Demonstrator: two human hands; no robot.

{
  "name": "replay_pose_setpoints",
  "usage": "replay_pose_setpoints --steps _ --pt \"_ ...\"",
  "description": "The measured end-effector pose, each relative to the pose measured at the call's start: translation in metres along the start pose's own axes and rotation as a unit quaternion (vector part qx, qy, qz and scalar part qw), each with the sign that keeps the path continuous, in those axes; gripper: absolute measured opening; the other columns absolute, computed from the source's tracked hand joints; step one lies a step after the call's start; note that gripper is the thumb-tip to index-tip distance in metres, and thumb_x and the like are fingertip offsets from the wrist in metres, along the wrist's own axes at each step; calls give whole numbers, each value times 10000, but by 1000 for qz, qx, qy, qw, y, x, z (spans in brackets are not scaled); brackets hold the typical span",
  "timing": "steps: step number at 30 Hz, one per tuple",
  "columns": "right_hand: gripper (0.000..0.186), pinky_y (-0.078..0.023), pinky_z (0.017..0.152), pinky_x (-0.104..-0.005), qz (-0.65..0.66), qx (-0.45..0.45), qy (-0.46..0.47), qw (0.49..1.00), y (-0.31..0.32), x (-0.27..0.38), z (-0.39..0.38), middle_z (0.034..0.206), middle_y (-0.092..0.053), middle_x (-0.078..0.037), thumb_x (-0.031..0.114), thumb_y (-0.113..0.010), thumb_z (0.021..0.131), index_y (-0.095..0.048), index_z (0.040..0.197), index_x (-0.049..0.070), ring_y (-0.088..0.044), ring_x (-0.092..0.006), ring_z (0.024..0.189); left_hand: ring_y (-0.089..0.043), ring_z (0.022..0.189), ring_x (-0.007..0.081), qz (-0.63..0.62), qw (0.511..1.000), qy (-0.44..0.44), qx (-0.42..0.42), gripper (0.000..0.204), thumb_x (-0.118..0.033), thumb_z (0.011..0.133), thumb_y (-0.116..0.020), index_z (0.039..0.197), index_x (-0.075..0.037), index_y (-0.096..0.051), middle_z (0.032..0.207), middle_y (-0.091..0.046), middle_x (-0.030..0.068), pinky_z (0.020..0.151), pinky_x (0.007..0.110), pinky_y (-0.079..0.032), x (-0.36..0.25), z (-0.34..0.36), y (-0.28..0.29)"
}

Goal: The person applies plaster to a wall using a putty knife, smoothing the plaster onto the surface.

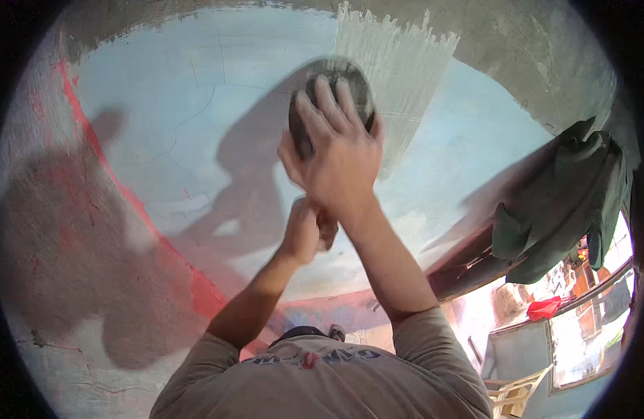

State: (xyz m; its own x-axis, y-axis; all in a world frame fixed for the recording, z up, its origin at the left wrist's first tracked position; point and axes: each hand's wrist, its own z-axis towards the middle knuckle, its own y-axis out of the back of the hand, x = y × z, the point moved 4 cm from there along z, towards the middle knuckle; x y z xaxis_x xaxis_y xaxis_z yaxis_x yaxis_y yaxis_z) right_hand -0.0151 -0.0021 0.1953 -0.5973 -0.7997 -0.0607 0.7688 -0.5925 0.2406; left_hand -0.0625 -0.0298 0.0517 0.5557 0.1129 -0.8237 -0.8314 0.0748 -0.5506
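Note:
My right hand (pixel 339 157) lies over a dark round-headed tool (pixel 360 91), its fingers bent across the top and the thumb along the left side. The tool's head is up against a pale blue painted wall (pixel 175 84). Below it, my left hand (pixel 303 229) is closed in a fist around what looks like the tool's brown handle (pixel 327 230). The right wrist hides where the handle meets the head. A pale grey scraped-looking strip (pixel 406 91) runs down the wall just right of the tool.
Grey bare wall (pixel 503 42) borders the blue area, and a red painted line (pixel 126 192) curves down the left. A dark green cloth (pixel 580 181) hangs at the right. Beyond it are a bright opening, a red cloth (pixel 544 309) and a pale chair (pixel 521 391).

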Motion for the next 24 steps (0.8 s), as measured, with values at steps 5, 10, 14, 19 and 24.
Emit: replay_pose_setpoints --steps 5,10,14,19,24 --pt "463 -346 1060 -687 -1 19 -2 1000 2 2 -6 1348 -668 -137 346 -741 751 -746 1155 120 -594 -327 1306 -274 346 84 -20 999 23 -41 509 -512 1050 -457 676 -167 -456 504 -310 -63 327 256 -186 14 -3 4" --pt "454 -398 1045 -627 -21 0 -15 1000 12 -1 34 1342 -689 -108 334 -759 757 -757 1174 153 -623 -309 1295 -250 343 86 -43 996 12 76 501 -507 1058 -426 685 -174 -458 491 -300 -65 325 260 -179 -25 14 -8" --pt "479 -380 1062 -633 7 15 -9 1000 10 2 -4 1379 -670 -103 347 -762 760 -748 1203 168 -610 -308 1313 -247 379 63 -10 998 20 -57 579 -525 1091 -393 660 -138 -418 519 -297 -63 357 261 -144 7 -11 -5" --pt "475 -403 1040 -628 6 19 -5 1000 8 -2 17 1367 -677 -99 346 -763 750 -750 1190 166 -613 -303 1310 -248 369 71 -17 998 -10 -60 565 -506 1080 -417 651 -138 -389 512 -278 -58 349 279 -148 -4 4 -7" --pt "464 -432 1004 -623 6 -6 -8 1000 13 -6 48 1338 -692 -86 344 -756 753 -746 1177 156 -620 -294 1298 -244 362 74 -23 999 26 5 599 -561 1073 -422 645 -149 -343 508 -264 -57 344 278 -156 -37 13 -20"
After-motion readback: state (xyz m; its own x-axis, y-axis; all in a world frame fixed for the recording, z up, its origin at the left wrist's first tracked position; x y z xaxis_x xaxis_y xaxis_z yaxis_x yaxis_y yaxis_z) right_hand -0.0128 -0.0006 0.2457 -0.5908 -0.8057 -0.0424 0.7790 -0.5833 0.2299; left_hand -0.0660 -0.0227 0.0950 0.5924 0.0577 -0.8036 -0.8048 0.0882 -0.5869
